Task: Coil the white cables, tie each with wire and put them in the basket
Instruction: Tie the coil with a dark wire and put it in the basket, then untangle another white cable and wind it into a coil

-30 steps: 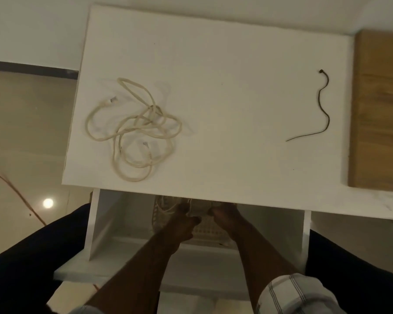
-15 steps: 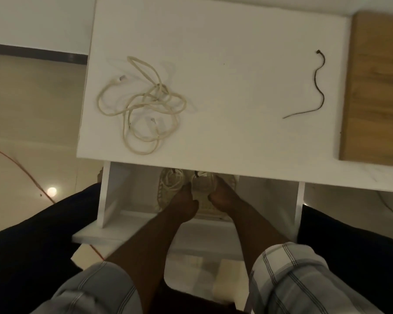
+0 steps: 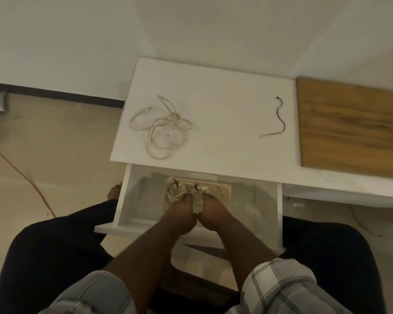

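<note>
A loose white cable [image 3: 161, 129] is seen tangled on the left of the white tabletop [image 3: 225, 123]. In the open drawer [image 3: 254, 200] below, a basket [image 3: 225, 191] holds two tied coils [image 3: 176, 191]. Left hand [image 3: 179, 214] and right hand [image 3: 213, 215] are placed at the basket; whether either grips cannot be told. A dark tie wire [image 3: 279, 116] lies right, near a wooden board [image 3: 354, 130].

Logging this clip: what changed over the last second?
Both hands, left hand and right hand, stayed low at the basket in the open drawer, holding something pale I cannot identify. Two tied coils lie inside. Loose cable and wire on the desktop did not move.
</note>
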